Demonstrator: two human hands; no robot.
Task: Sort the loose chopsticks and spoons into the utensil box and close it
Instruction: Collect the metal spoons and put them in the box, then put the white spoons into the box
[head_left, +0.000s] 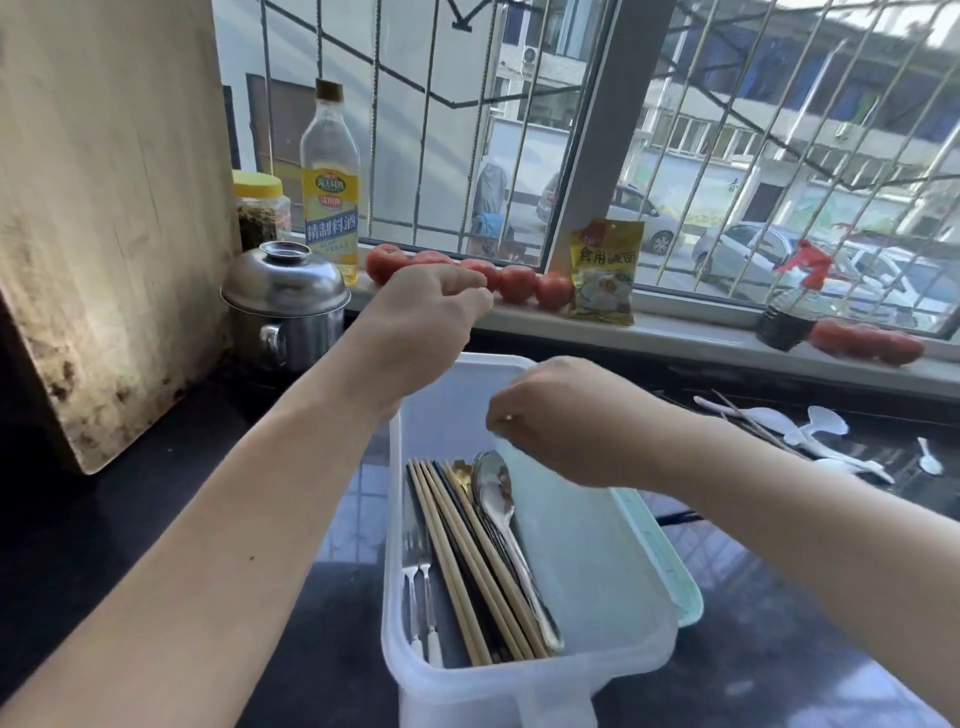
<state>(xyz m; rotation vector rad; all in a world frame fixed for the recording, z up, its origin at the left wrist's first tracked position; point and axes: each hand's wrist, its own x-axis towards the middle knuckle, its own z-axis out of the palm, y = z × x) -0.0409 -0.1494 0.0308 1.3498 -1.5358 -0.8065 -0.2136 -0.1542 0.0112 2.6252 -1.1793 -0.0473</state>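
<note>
A translucent white utensil box (530, 670) stands on the dark counter (156, 519) close to its near edge, long side running away from the viewer. Along the box's left wall lie two forks (418, 577), then a bundle of pale and dark chopsticks (467, 551), then a metal spoon (496, 493) with a gold-coloured utensil (460, 470) partly showing beside it; the right part of the box's floor is bare. A translucent lid (660, 561) with a pale green rim stands tilted along the box's right side. Above the middle of the box the right hand (566, 421) has its fingers curled and pinched at what looks like the lid's upper edge, though the grip is blurred. The left hand (431, 306) is raised over the box's far left corner, fingers loosely curled, holding nothing visible. Toward the counter's right edge lie loose white spoons (810, 436) and thin sticks (748, 415). At the far left stand a steel pot (285, 306) and a wooden board (104, 208). On the windowsill beyond sit a bottle (331, 182), a yellow-lidded jar (260, 208), tomatoes (519, 283) and a yellow packet (605, 270).
</note>
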